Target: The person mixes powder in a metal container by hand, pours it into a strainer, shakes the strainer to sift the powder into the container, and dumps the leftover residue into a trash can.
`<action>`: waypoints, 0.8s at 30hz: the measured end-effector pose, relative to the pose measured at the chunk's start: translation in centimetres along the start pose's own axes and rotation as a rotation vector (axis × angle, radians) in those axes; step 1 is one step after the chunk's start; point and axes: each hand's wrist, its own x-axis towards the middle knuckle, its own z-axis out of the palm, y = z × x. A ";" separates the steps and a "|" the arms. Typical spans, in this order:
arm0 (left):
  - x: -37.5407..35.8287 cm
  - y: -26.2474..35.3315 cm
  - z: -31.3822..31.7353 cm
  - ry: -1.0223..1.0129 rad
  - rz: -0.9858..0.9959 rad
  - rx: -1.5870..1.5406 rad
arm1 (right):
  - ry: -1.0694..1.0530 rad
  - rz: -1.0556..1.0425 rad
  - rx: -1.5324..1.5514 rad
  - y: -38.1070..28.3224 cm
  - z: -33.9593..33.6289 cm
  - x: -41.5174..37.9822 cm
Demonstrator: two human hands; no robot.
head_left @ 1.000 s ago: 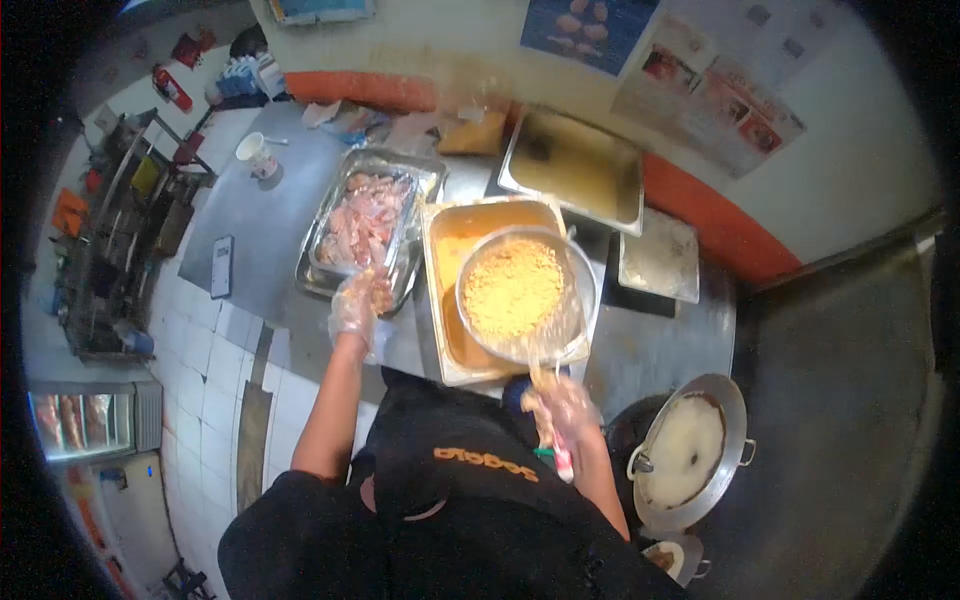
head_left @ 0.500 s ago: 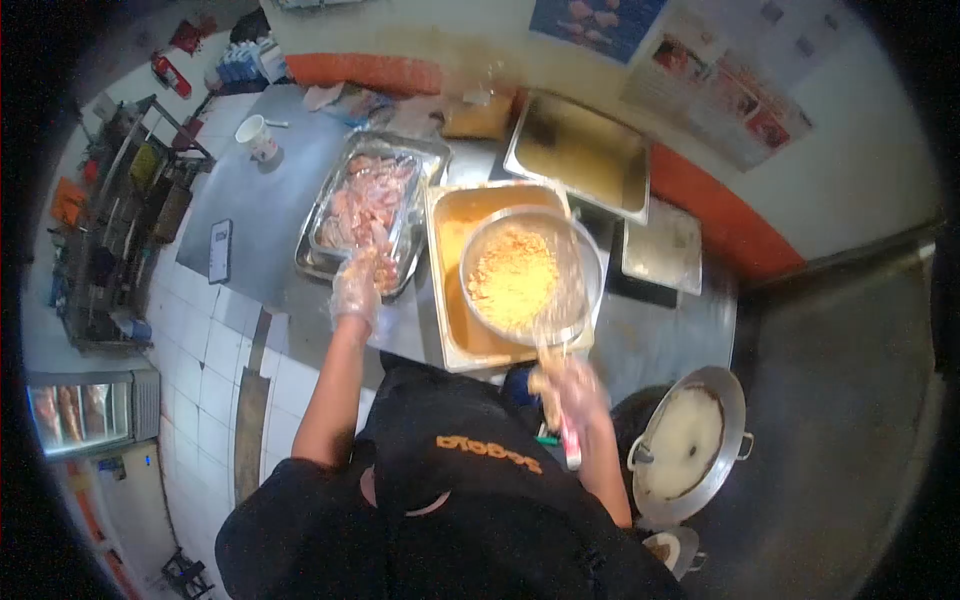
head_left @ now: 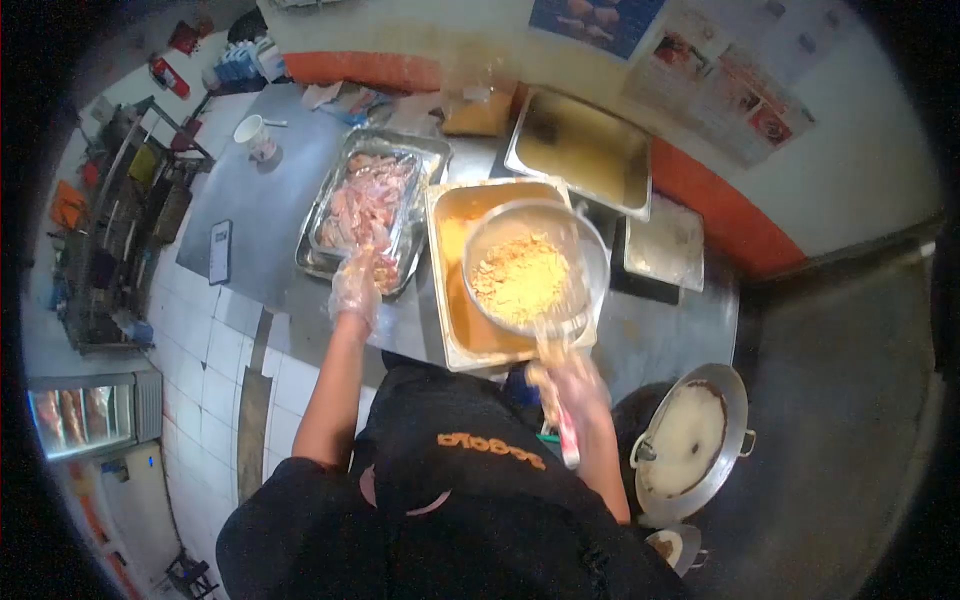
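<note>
Crumb heap in the sieve (head_left: 535, 268) is shifting and bunching toward the near rim since a second ago — right hand (head_left: 565, 385) is closed round its handle, shaking it over the orange tray (head_left: 452, 250). Left hand (head_left: 357, 283), gloved and loosely curled, is resting at the chicken tray (head_left: 425, 160) near edge — its grip on anything unclear.

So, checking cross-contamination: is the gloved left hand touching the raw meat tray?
Touching. The head view shows the left hand resting on the meat tray's near edge.

right hand (head_left: 565, 385) is just a motion smear, grip unreadable; sieve (head_left: 535, 268) handle blurs out too, posters (head_left: 730, 70) too tiny to read
</note>
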 end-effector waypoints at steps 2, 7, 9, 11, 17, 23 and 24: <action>0.5 -0.9 -0.3 0.013 -0.068 0.005 | 0.243 -0.406 -0.074 1.2 1.9 3.9; 0.4 0.4 0.4 -0.006 -0.082 -0.046 | -0.004 -0.175 0.071 -0.6 0.7 -1.5; 1.1 0.0 0.3 0.000 -0.100 -0.058 | 0.014 -0.177 0.080 0.9 1.1 1.5; 0.9 1.4 1.0 0.030 -0.064 -0.050 | 0.033 -0.328 0.060 0.3 1.3 1.6; 1.4 1.0 0.2 0.086 -0.066 0.015 | 0.039 -0.384 0.049 1.3 1.6 0.8; 1.0 1.6 0.4 0.056 -0.006 0.017 | 0.011 -0.235 0.313 0.3 1.2 1.1; 1.3 2.5 0.8 0.080 -0.014 -0.065 | 0.029 -0.423 0.297 3.0 1.2 3.5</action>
